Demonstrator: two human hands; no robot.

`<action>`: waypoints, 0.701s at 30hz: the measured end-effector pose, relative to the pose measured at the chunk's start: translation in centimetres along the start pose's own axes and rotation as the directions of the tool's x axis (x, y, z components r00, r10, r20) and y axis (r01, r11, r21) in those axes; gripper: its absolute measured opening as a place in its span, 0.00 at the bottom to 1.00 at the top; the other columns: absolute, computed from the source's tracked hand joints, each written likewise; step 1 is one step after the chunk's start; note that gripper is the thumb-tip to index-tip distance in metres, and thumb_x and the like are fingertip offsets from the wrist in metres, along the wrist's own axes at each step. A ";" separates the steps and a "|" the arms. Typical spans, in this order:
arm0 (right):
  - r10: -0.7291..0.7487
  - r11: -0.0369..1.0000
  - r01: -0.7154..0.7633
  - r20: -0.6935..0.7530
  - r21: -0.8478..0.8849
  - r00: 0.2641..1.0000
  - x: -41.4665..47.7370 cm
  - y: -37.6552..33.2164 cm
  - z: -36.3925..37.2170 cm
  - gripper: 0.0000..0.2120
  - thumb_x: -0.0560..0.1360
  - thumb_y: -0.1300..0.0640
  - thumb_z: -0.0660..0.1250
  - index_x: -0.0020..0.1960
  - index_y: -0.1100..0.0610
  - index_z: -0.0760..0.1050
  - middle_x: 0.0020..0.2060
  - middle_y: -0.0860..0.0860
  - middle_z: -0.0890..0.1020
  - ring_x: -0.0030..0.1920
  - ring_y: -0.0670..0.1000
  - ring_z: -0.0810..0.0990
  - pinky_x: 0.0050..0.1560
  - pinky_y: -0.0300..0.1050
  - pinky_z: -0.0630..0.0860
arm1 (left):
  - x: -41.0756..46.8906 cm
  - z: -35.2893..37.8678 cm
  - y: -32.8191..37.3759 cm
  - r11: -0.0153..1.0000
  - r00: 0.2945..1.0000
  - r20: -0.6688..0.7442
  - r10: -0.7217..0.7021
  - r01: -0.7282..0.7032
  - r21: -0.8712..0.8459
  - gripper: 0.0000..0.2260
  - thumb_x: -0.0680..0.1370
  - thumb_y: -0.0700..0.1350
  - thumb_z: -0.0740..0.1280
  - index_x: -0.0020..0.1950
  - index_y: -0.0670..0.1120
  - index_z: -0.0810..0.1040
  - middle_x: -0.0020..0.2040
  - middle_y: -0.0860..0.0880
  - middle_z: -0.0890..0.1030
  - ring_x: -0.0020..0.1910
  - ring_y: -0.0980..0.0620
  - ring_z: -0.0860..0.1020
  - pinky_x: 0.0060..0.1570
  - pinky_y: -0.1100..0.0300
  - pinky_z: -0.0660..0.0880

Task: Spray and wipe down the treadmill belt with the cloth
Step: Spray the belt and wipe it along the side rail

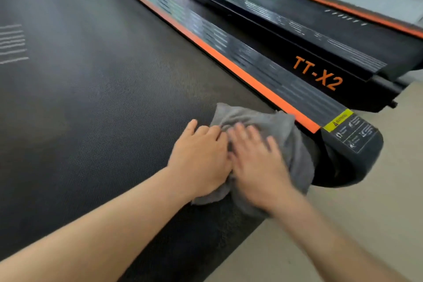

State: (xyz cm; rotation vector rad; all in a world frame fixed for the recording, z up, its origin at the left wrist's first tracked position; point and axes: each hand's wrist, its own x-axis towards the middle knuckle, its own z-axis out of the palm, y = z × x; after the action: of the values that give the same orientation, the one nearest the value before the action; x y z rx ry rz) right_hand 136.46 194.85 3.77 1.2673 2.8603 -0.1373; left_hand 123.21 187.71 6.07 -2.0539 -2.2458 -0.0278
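The treadmill belt [103, 98] fills the left of the view, its long axis running from the near edge away toward the top of the frame, with a block of thin white lines [12, 43] printed at its far left. The left forearm reaches in from the lower left corner, angled up and to the right; the left hand [201, 158] lies palm down, thumb stretched out toward the belt, fingers bent into the folds of the cloth [286, 135]. Right beside it, touching, the right hand [258, 165] presses flat with fingers spread straight and blurred. The grey cloth is bunched under both hands at the belt's near right corner, its right side spilling toward the rail's end cap. An orange strip [229, 62] and black side rail [286, 84] run diagonally alongside, ending at a yellow warning label [338, 119] — beyond lies a second treadmill [297, 18], and pale floor [354, 224] on the right.
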 end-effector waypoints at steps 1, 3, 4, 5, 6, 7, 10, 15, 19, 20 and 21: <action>-0.074 0.997 0.074 0.014 0.014 0.997 -0.9 -2.5 0.3 0.41 0.69 0.42 0.28 0.81 0.51 0.39 0.81 0.47 0.40 0.80 0.50 0.39 0.77 0.57 0.39 | -1.3 -0.4 -1.0 0.999 0.999 -0.033 -0.010 0.009 -0.045 0.20 0.70 0.51 0.51 0.49 0.45 0.79 0.48 0.44 0.80 0.49 0.41 0.78 0.61 0.44 0.71; -0.237 0.970 0.234 0.046 0.060 0.970 -2.0 -6.4 1.0 0.39 0.71 0.44 0.32 0.81 0.54 0.38 0.81 0.50 0.39 0.80 0.51 0.36 0.76 0.58 0.35 | -4.5 -0.6 -3.2 0.992 0.995 0.015 -0.103 0.104 -0.077 0.14 0.64 0.49 0.52 0.39 0.47 0.74 0.40 0.46 0.76 0.41 0.42 0.76 0.50 0.49 0.74; -0.293 0.953 0.288 0.042 0.089 0.955 -2.2 -7.8 1.2 0.39 0.72 0.43 0.33 0.81 0.55 0.39 0.81 0.50 0.41 0.80 0.51 0.37 0.76 0.58 0.35 | -6.1 -0.8 -4.1 0.983 0.987 0.038 -0.159 0.161 -0.084 0.14 0.63 0.49 0.52 0.40 0.47 0.74 0.41 0.46 0.77 0.43 0.42 0.76 0.50 0.51 0.73; -0.342 0.937 0.336 0.048 0.098 0.938 -2.1 -8.6 1.3 0.39 0.73 0.42 0.33 0.82 0.55 0.41 0.81 0.50 0.43 0.80 0.51 0.39 0.76 0.59 0.36 | -7.5 -0.5 -4.8 0.973 0.977 0.039 -0.209 0.212 -0.094 0.16 0.64 0.49 0.53 0.43 0.45 0.75 0.45 0.45 0.78 0.46 0.42 0.78 0.52 0.52 0.72; -0.383 0.920 0.376 0.049 0.115 0.922 -1.6 -8.7 1.2 0.39 0.73 0.41 0.32 0.82 0.55 0.44 0.81 0.49 0.44 0.80 0.50 0.41 0.76 0.58 0.36 | -8.5 -0.4 -5.0 0.965 0.968 0.032 -0.248 0.249 -0.077 0.19 0.66 0.49 0.53 0.48 0.43 0.78 0.50 0.43 0.80 0.51 0.41 0.79 0.56 0.51 0.72; -0.412 0.907 0.403 0.050 0.125 0.910 -1.0 -8.0 1.0 0.40 0.73 0.39 0.33 0.82 0.53 0.46 0.81 0.48 0.46 0.80 0.49 0.43 0.77 0.57 0.38 | -9.0 -0.1 -4.6 0.965 0.966 0.033 -0.257 0.259 -0.047 0.23 0.67 0.48 0.54 0.53 0.40 0.79 0.56 0.39 0.80 0.56 0.39 0.79 0.59 0.48 0.73; -0.387 0.921 0.387 -0.003 0.046 0.922 0.5 -2.5 0.0 0.42 0.70 0.32 0.36 0.81 0.46 0.52 0.80 0.44 0.54 0.79 0.47 0.51 0.76 0.53 0.48 | -8.0 0.4 -1.9 0.984 0.984 0.012 -0.179 0.179 -0.003 0.28 0.71 0.49 0.55 0.66 0.35 0.76 0.66 0.36 0.77 0.65 0.37 0.76 0.61 0.40 0.74; 0.006 0.998 -0.001 0.078 -0.061 0.997 2.3 6.1 -1.7 0.45 0.68 0.27 0.30 0.81 0.44 0.46 0.81 0.43 0.48 0.80 0.45 0.46 0.77 0.57 0.44 | -5.0 -1.1 0.8 0.995 0.997 0.019 0.078 -0.079 0.054 0.24 0.77 0.48 0.50 0.65 0.44 0.79 0.63 0.45 0.80 0.62 0.43 0.77 0.60 0.49 0.76; -0.268 0.963 0.266 -0.040 -0.047 0.963 -3.2 -1.3 0.3 0.40 0.76 0.33 0.40 0.79 0.54 0.61 0.79 0.51 0.61 0.78 0.53 0.60 0.75 0.64 0.57 | -5.8 -4.2 -2.6 0.993 0.991 0.128 0.028 -0.043 0.114 0.12 0.79 0.47 0.55 0.49 0.49 0.78 0.51 0.51 0.79 0.54 0.46 0.75 0.46 0.53 0.70; -0.401 0.916 0.399 -0.102 -0.039 0.910 -5.2 -4.2 1.2 0.36 0.78 0.36 0.45 0.77 0.56 0.66 0.77 0.53 0.65 0.76 0.55 0.64 0.73 0.66 0.61 | -6.7 -4.6 -4.1 0.994 0.992 0.126 -0.011 -0.003 0.110 0.11 0.78 0.46 0.56 0.45 0.49 0.77 0.48 0.50 0.80 0.53 0.45 0.76 0.45 0.52 0.72; -0.532 0.845 0.534 -0.137 -0.023 0.836 -7.0 -7.1 2.1 0.34 0.78 0.38 0.49 0.75 0.56 0.68 0.75 0.54 0.68 0.75 0.56 0.66 0.71 0.67 0.62 | -7.9 -4.9 -5.6 0.994 0.989 0.138 -0.044 0.029 0.107 0.11 0.77 0.45 0.56 0.43 0.49 0.77 0.47 0.50 0.80 0.52 0.44 0.77 0.44 0.52 0.74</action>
State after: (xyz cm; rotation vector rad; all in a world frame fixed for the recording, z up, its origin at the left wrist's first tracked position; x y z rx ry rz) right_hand 135.88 184.77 2.56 0.4513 3.2578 -0.0753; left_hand 118.66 178.94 10.61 -2.0189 -2.3104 0.2346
